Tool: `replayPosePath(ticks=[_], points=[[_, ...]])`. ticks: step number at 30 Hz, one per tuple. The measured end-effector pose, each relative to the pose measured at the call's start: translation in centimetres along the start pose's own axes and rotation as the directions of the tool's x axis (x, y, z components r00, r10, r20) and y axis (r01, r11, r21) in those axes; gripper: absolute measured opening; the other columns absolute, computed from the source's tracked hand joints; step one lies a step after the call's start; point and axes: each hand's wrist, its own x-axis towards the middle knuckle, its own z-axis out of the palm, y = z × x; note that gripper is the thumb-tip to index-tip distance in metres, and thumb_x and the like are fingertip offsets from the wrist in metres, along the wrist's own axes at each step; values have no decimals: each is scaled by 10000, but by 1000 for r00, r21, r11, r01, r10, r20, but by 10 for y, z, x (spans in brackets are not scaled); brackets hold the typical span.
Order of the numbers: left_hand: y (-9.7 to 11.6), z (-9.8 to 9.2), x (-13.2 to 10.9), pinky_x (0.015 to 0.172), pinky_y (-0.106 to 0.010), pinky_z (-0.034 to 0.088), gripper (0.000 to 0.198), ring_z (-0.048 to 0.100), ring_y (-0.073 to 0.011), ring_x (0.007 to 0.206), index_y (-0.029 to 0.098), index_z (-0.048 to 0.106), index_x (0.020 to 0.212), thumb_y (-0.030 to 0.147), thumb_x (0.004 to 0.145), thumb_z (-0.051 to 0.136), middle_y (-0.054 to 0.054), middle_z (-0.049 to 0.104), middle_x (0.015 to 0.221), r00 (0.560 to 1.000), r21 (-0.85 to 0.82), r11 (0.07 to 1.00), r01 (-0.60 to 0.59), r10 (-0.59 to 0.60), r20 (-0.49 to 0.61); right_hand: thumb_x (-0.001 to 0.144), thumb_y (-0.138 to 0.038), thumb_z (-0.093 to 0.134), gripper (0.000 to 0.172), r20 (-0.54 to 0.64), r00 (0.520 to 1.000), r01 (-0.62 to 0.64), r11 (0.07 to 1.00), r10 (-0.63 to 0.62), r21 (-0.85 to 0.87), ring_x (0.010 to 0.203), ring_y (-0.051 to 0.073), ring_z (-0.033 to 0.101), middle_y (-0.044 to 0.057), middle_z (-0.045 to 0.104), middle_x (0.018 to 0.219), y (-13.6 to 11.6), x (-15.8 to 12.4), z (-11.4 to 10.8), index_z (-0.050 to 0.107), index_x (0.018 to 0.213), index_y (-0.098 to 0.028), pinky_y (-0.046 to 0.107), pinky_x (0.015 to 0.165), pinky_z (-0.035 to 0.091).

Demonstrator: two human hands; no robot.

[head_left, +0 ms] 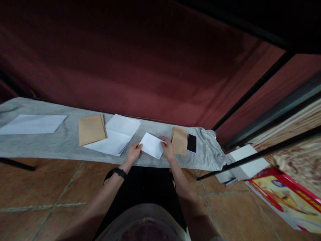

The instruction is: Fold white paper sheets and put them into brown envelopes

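Between my two hands is a small white sheet of paper (151, 146), which looks folded, held just above the cloth near the table's front edge. My left hand (134, 152) pinches its left edge, thumb on top. At the opposite edge, my right hand (167, 147) grips the paper near its upper right corner. Left of my left hand lie larger white sheets (117, 129) with a crease across them. Brown envelopes (91, 130) overlap those sheets on their left side. More brown envelopes (180, 140) lie just right of my right hand.
A phone (192, 143) lies right of the envelopes. Another white sheet (33, 124) is at the far left of the grey cloth (67, 147) covering the table. Dark metal bars (250, 90) rise at the right. White boxes (248, 162) and a red and yellow box (286, 197) stand on the floor.
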Motion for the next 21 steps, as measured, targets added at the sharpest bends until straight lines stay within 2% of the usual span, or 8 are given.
replayPosePath(ticks=[3,5,8,10,13,16,18,21], points=[[-4,9,1,481,-239,405,159,586,-138,505,174,644,806,331,784,630,4,617,595,998,-27,998,51,-52,-32,911,-175,479,442,-95,995,-9,999,4,-50,1144,204,667,118,676,1284,4,-3,4,616,1330,-172,347,1005,544],[-6,16,2,493,-235,431,148,625,-144,538,162,645,877,278,793,607,-18,656,648,996,-40,995,86,-87,-34,929,-176,465,464,-96,994,28,989,-43,-146,1256,214,611,127,622,1371,4,-9,8,587,1377,-179,368,1078,503],[-10,26,4,517,-235,469,197,650,-148,557,145,649,977,206,803,580,-23,668,665,992,-30,992,126,-127,-27,966,-195,452,466,13,993,118,953,-119,-278,1386,211,510,115,554,1480,3,-23,19,560,1419,-184,385,1175,423],[-11,30,5,532,-241,489,261,647,-146,547,137,643,1057,162,819,539,-11,658,655,990,-2,991,136,-136,-31,993,-213,437,459,125,982,176,929,-142,-326,1390,200,510,107,543,1505,2,-34,29,548,1438,-186,377,1176,422],[-13,32,7,535,-245,491,377,632,-146,523,132,616,1184,122,828,491,5,648,643,991,74,989,127,-123,-51,1028,-245,437,445,271,951,254,874,-148,-413,1423,207,481,112,522,1532,2,-51,43,542,1454,-171,383,1202,380],[-13,27,8,559,-259,489,429,612,-155,510,136,610,1240,128,824,506,14,638,622,993,173,979,105,-94,-70,1051,-294,453,444,349,930,288,823,-118,-489,1459,233,439,120,480,1565,3,-63,50,529,1469,-166,425,1235,317],[-13,22,7,634,-283,507,425,639,-177,572,150,630,1232,152,816,544,-8,669,675,994,229,970,84,-67,-83,1064,-340,447,464,382,920,296,790,-85,-537,1479,247,410,122,444,1588,3,-68,52,501,1492,-169,458,1243,294],[-15,15,2,802,-351,515,428,703,-258,795,175,655,1227,198,802,617,-76,728,824,992,357,934,0,43,-115,1072,-385,435,500,416,908,312,745,-52,-589,1502,251,371,120,397,1612,2,-71,51,452,1526,-176,472,1247,274]])
